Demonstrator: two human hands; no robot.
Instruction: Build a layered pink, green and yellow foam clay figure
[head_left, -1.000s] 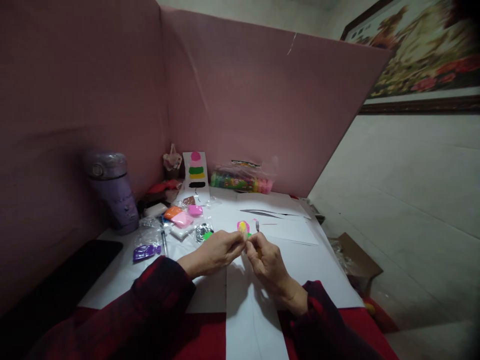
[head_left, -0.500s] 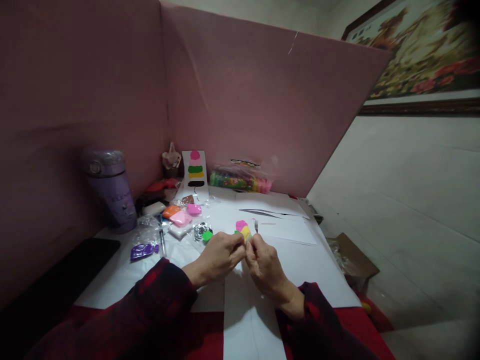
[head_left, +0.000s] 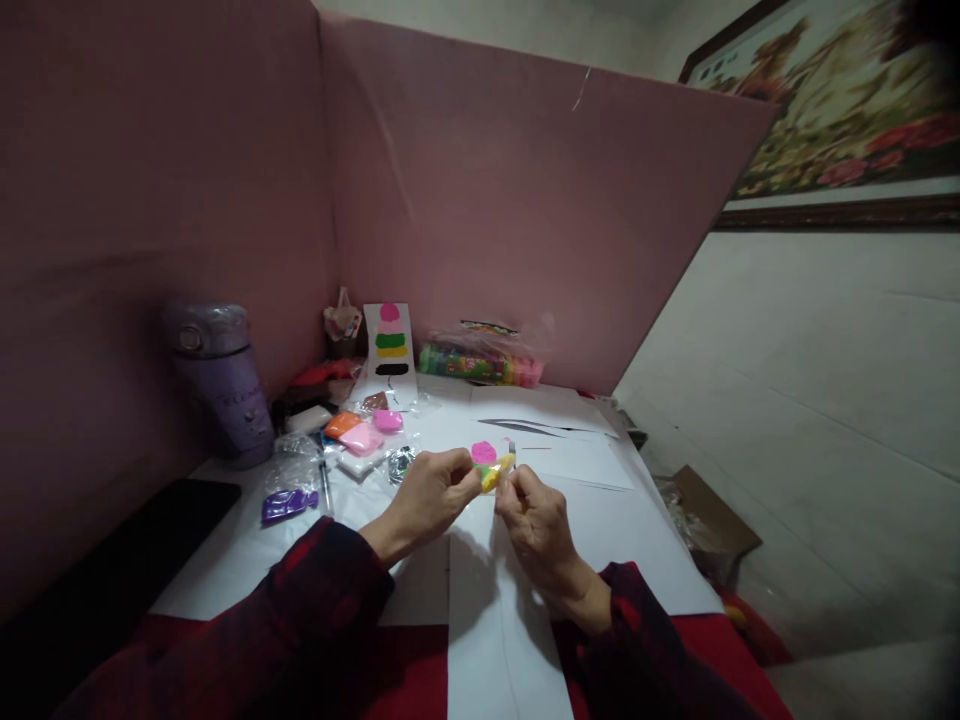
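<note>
My left hand is closed, pinching one side of a small clear packet of yellow modelling clay. My right hand is closed too, its fingertips gripping the packet's other side. A bit of green shows beside the left fingertips; whether it is inside the packet I cannot tell. Just beyond the hands, a bright pink clay piece with a bumpy edge lies on the white paper. A small fork is partly hidden behind the packet, near a thin stick.
Several clay packets, including a pink one and a purple one, lie at left by a pen. A purple bottle stands there. Behind are a card with coloured shapes and a bag of coloured clay. Pink panels enclose the back.
My hands have moved slightly apart, stretching the yellow packet between them. More of the packet shows now. The left hand now covers the green piece that lay by the black packet.
</note>
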